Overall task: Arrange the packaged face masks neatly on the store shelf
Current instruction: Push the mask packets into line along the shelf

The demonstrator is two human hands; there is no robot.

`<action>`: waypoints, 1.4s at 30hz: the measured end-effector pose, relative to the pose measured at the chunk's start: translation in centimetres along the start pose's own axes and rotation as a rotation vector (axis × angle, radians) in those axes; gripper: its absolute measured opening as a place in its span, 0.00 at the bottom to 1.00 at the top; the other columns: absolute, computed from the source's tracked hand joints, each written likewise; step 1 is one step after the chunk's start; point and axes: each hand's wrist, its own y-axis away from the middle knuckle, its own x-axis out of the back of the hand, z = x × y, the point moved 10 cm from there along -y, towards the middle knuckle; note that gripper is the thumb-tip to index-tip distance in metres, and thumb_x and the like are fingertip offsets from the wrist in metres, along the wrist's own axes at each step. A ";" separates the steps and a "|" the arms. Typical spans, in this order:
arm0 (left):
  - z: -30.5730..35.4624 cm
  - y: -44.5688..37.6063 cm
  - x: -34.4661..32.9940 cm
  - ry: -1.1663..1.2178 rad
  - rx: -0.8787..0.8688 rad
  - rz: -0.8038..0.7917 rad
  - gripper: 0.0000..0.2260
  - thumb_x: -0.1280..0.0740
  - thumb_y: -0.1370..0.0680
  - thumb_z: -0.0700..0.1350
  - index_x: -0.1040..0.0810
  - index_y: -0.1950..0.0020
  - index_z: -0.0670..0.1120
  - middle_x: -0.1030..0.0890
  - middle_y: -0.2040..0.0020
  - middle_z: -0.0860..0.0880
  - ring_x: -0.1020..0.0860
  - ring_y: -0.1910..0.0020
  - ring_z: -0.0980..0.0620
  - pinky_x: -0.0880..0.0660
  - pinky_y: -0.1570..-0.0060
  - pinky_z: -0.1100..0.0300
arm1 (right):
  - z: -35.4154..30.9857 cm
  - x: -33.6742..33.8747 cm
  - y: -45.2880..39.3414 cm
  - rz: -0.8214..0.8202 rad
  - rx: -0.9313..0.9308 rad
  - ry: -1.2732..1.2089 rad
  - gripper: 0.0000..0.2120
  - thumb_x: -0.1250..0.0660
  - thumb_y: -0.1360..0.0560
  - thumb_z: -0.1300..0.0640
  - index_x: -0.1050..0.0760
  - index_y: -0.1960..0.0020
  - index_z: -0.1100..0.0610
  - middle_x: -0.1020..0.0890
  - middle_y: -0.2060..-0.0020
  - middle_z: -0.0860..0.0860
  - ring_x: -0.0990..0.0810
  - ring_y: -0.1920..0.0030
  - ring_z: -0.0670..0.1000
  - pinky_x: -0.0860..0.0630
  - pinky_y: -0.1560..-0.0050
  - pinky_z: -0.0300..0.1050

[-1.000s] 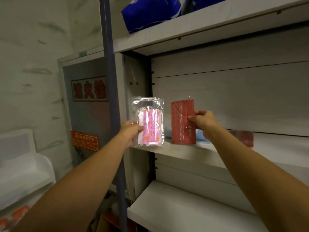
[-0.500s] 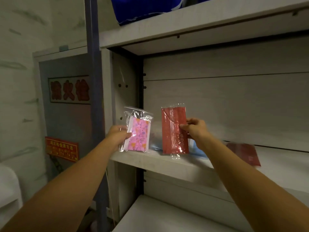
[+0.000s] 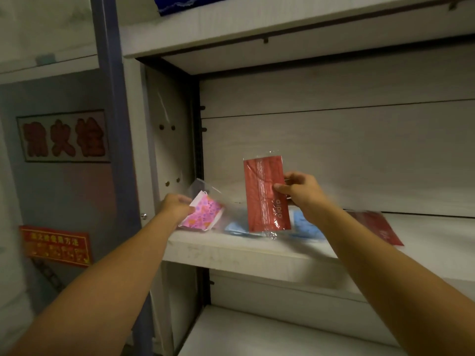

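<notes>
Pink patterned packaged mask tilted at shelf's left end, red packaged mask upright at its 3 o'clock, blue masks flat behind, another red pack lying further right

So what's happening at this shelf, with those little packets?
A person is stocking packaged face masks. The left hand holds a pink patterned mask packet tilted low at the shelf, while the right hand pinches a red one upright. A blue packet and another red packet lie on the shelf.
</notes>
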 end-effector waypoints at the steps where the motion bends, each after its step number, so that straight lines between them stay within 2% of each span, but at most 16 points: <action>1: -0.2 -0.3 -0.1 -0.043 0.005 0.016 0.13 0.23 0.29 0.36 0.16 0.45 0.45 0.16 0.47 0.43 0.18 0.49 0.43 0.20 0.43 0.49 | 0.1 0.1 0.0 0.008 -0.003 0.006 0.06 0.31 0.23 0.68 0.23 0.53 0.58 0.17 0.57 0.54 0.17 0.58 0.53 0.21 0.59 0.46; 4: -0.5 -0.6 -0.4 -0.264 0.014 0.030 0.11 0.22 0.28 0.42 0.17 0.48 0.44 0.17 0.53 0.43 0.19 0.51 0.43 0.20 0.46 0.52 | 0.1 0.7 -0.1 0.037 -0.007 0.023 0.05 0.31 0.23 0.67 0.23 0.50 0.59 0.17 0.56 0.55 0.17 0.57 0.54 0.20 0.57 0.47; 6: -0.3 -0.4 -0.4 -0.438 0.014 0.029 0.12 0.24 0.26 0.48 0.20 0.49 0.44 0.22 0.58 0.45 0.23 0.50 0.45 0.24 0.47 0.53 | -0.1 1.1 0.0 0.055 -0.006 0.027 0.05 0.31 0.23 0.67 0.23 0.49 0.60 0.17 0.56 0.55 0.17 0.56 0.55 0.20 0.57 0.48; 8: 0.3 -0.5 -0.2 -0.571 -0.007 0.054 0.12 0.26 0.26 0.51 0.22 0.49 0.46 0.26 0.58 0.47 0.27 0.45 0.43 0.30 0.47 0.52 | -0.2 1.5 0.1 0.066 -0.008 0.028 0.05 0.31 0.23 0.68 0.23 0.50 0.60 0.17 0.55 0.56 0.17 0.56 0.55 0.20 0.57 0.48; 11: 2.0 -0.8 -0.3 -0.685 -0.082 0.064 0.10 0.27 0.25 0.52 0.23 0.52 0.48 0.24 0.57 0.48 0.27 0.49 0.45 0.32 0.50 0.53 | -0.7 2.3 0.4 0.082 -0.002 0.044 0.05 0.31 0.23 0.67 0.24 0.49 0.60 0.17 0.55 0.56 0.17 0.56 0.54 0.19 0.57 0.47; 14: 3.9 -0.9 -1.2 -0.665 -0.171 0.058 0.09 0.28 0.25 0.51 0.20 0.48 0.49 0.19 0.49 0.46 0.23 0.48 0.43 0.26 0.46 0.52 | -1.3 4.1 0.8 0.123 0.004 0.074 0.05 0.31 0.23 0.67 0.23 0.48 0.61 0.17 0.56 0.55 0.17 0.56 0.54 0.19 0.58 0.47; 17: 6.5 -0.1 -2.8 -0.634 -0.281 0.067 0.11 0.30 0.24 0.49 0.20 0.43 0.49 0.18 0.44 0.46 0.22 0.45 0.43 0.27 0.45 0.54 | -1.6 7.1 1.3 0.181 -0.007 0.131 0.09 0.30 0.23 0.67 0.23 0.44 0.63 0.17 0.55 0.55 0.17 0.57 0.54 0.19 0.59 0.46; 22: 9.1 1.3 -7.2 -0.480 -0.393 -0.057 0.20 0.30 0.24 0.50 0.23 0.33 0.48 0.21 0.37 0.45 0.21 0.42 0.43 0.21 0.42 0.50 | -1.6 13.1 2.1 0.293 -0.048 0.231 0.07 0.27 0.25 0.66 0.21 0.48 0.60 0.16 0.55 0.56 0.16 0.53 0.57 0.18 0.47 0.57; 27: 11.9 3.6 -11.3 -0.501 -0.517 -0.140 0.21 0.30 0.23 0.52 0.25 0.30 0.50 0.21 0.35 0.47 0.21 0.41 0.46 0.22 0.42 0.50 | -0.7 18.0 3.5 0.366 -0.093 0.355 0.08 0.27 0.25 0.65 0.22 0.47 0.60 0.16 0.55 0.57 0.16 0.52 0.57 0.18 0.46 0.56; 29: 12.6 4.4 -12.5 -0.526 -0.555 -0.166 0.21 0.30 0.22 0.52 0.25 0.30 0.50 0.21 0.35 0.47 0.21 0.41 0.46 0.22 0.42 0.51 | -0.3 19.6 4.0 0.399 -0.093 0.406 0.10 0.27 0.25 0.66 0.24 0.48 0.56 0.18 0.57 0.54 0.17 0.53 0.57 0.18 0.46 0.55; 34: 14.0 6.2 -14.5 -0.662 -0.664 -0.197 0.20 0.33 0.21 0.53 0.26 0.30 0.51 0.22 0.34 0.47 0.22 0.39 0.45 0.23 0.41 0.50 | 1.5 20.8 4.3 0.372 -0.156 0.628 0.12 0.29 0.23 0.63 0.22 0.40 0.59 0.17 0.50 0.56 0.18 0.52 0.56 0.20 0.55 0.48; 36: 14.4 6.9 -15.1 -0.730 -0.703 -0.197 0.20 0.34 0.21 0.53 0.26 0.30 0.51 0.22 0.34 0.47 0.22 0.39 0.44 0.23 0.41 0.50 | 1.9 20.7 4.3 0.339 -0.168 0.800 0.08 0.29 0.23 0.60 0.20 0.44 0.60 0.16 0.53 0.56 0.19 0.55 0.55 0.22 0.57 0.47; 39: 15.0 8.0 -15.9 -0.773 -0.748 -0.189 0.19 0.35 0.20 0.52 0.26 0.30 0.50 0.23 0.33 0.47 0.23 0.38 0.44 0.24 0.41 0.52 | 2.2 20.9 4.2 0.307 -0.199 1.052 0.08 0.30 0.24 0.57 0.17 0.48 0.60 0.15 0.55 0.57 0.21 0.59 0.55 0.25 0.60 0.43; 42: 15.4 8.7 -16.5 -0.780 -0.760 -0.184 0.20 0.36 0.21 0.53 0.26 0.30 0.50 0.23 0.32 0.47 0.23 0.37 0.44 0.24 0.41 0.52 | 3.0 20.8 4.1 0.262 -0.242 1.176 0.07 0.32 0.23 0.56 0.21 0.54 0.60 0.18 0.59 0.56 0.22 0.61 0.55 0.27 0.65 0.43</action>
